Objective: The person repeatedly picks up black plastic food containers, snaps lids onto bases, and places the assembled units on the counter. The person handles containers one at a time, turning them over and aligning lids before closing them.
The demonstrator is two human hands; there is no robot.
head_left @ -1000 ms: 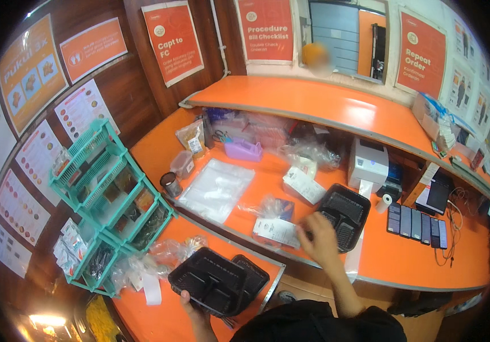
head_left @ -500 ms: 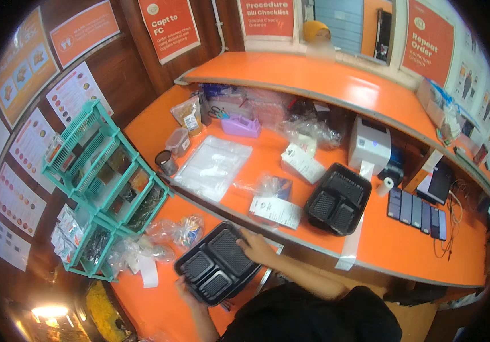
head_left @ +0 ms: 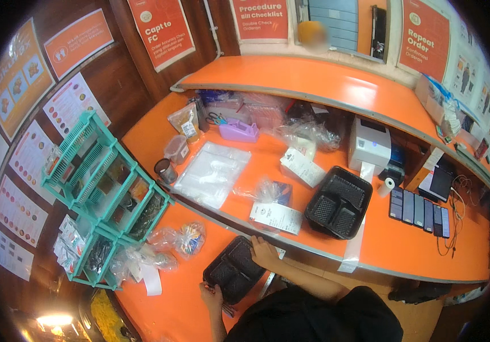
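Observation:
A black plastic meal tray [head_left: 235, 269] with several moulded compartments is between my hands, low over the orange lower counter. My left hand [head_left: 212, 296] has its fingers closed on the tray's near left edge. At the far right edge my right hand [head_left: 263, 254] grips the rim, fingers bent over it. Whether the tray's underside rests on the counter is hidden. Just beyond it lies a clear bag of small colourful items [head_left: 190, 239]. More black compartment trays [head_left: 340, 200], apparently stacked, stand on the raised counter to the right.
A teal tiered rack [head_left: 108, 194] with packets stands at the left. On the raised counter are clear plastic bags [head_left: 212, 174], a purple tape dispenser [head_left: 239, 131], bagged goods with paper slips [head_left: 277, 216], a white receipt printer [head_left: 369, 143] and several phones [head_left: 419, 211].
The meal tray has moved right and tipped to a different angle, both hands moving with it and keeping hold. The other things stay in place; the view has shifted slightly.

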